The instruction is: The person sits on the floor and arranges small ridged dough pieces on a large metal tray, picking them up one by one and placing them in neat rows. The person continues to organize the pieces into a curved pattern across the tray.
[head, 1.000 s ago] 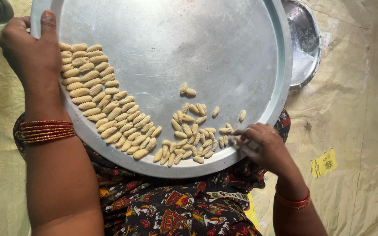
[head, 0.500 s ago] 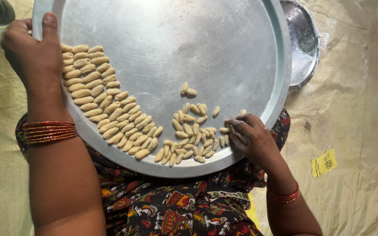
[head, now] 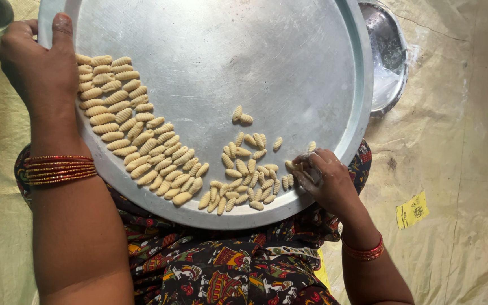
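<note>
Two hands work: right hand (head: 326, 181), fingers (head: 306, 169) pinched on a small ridged pale dough piece (head: 290, 165) just beside the loose cluster; roll gently. Beyond, left hand (head: 40, 68) clamps the round steel tray's (head: 210, 56) rim steady.

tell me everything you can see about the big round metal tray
The tray is a wide, round, shallow plate of dull silver metal with a low raised rim and a scuffed face. It rests over the person's lap. The left hand grips its upper left edge, thumb lying over the rim. Small ridged dough pieces lie in neat rows along its left side, with a looser scatter near the bottom right, where the right hand reaches in over the rim. Its top edge runs out of view.
</note>
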